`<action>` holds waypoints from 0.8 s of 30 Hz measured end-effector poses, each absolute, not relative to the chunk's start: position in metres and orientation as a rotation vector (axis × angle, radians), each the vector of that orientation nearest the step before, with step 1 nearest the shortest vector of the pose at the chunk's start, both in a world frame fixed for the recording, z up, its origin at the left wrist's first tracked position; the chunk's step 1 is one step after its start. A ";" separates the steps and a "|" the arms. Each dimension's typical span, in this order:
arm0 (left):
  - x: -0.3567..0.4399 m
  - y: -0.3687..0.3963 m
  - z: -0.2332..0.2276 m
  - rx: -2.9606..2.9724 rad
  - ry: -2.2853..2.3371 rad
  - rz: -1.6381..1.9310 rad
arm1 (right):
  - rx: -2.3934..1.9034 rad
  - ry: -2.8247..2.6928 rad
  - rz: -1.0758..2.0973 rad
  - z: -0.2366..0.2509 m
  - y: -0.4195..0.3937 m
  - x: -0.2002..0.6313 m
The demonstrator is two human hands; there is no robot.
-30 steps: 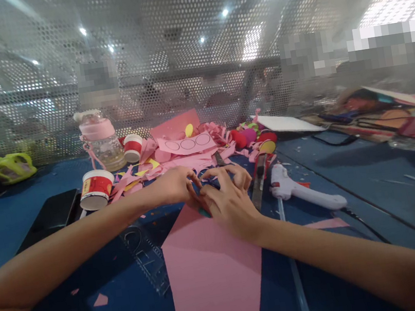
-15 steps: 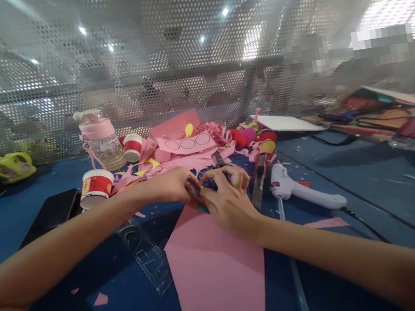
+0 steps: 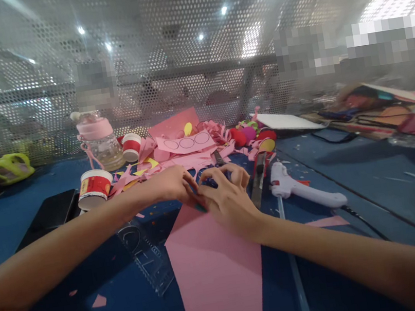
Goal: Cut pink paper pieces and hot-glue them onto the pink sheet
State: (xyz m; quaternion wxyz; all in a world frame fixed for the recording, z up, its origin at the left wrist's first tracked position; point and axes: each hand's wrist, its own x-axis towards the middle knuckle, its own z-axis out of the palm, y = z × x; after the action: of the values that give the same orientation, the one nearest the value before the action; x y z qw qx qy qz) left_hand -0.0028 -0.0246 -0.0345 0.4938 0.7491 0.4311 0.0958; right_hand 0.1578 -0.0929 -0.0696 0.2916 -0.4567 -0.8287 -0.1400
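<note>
A long sheet of pink paper with cut-off corners lies in front of me. My left hand and my right hand meet over its far end, fingertips pinched close together. A small teal thing shows under the fingers; its kind is hidden. Right fingers curl near a dark blue rounded thing, perhaps scissor handles, partly covered. Beside the right hand lies a utility knife. A clear stencil ruler rests left of the paper.
A white glue gun with its glue stick lies right. Pink scraps are heaped behind the hands. Left are a paper cup, a pink-lidded bottle and a black phone. A perforated metal screen stands behind.
Both hands stay at the paper's far end, with only slight finger movement. The paper has shifted very slightly at its near end.
</note>
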 end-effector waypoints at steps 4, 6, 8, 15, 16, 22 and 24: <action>-0.001 -0.030 -0.030 1.852 1.134 0.266 | -1.228 -2.147 -0.305 -0.069 -0.090 0.159; -0.001 -0.031 -0.030 1.845 1.142 0.286 | -1.234 -2.125 -0.304 -0.070 -0.090 0.159; -0.001 -0.029 -0.032 1.818 1.129 0.293 | -1.233 -2.147 -0.357 -0.070 -0.090 0.159; -0.003 -0.024 -0.043 1.891 1.048 0.324 | -1.288 -2.312 -0.494 -0.072 -0.092 0.158; -0.003 -0.025 -0.043 1.916 1.057 0.314 | -1.292 -2.311 -0.466 -0.072 -0.092 0.158; -0.003 -0.027 -0.030 1.929 1.030 0.230 | -1.268 -2.251 -0.314 -0.067 -0.091 0.159; -0.003 -0.028 -0.026 1.927 1.019 0.183 | -1.277 -2.246 -0.278 -0.067 -0.091 0.159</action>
State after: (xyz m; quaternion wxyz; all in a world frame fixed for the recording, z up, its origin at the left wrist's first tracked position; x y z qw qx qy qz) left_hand -0.0030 -0.0279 -0.0263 0.4593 0.7825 0.4138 0.0741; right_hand 0.1588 -0.0906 -0.0668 0.2684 -0.4734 -0.8326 -0.1031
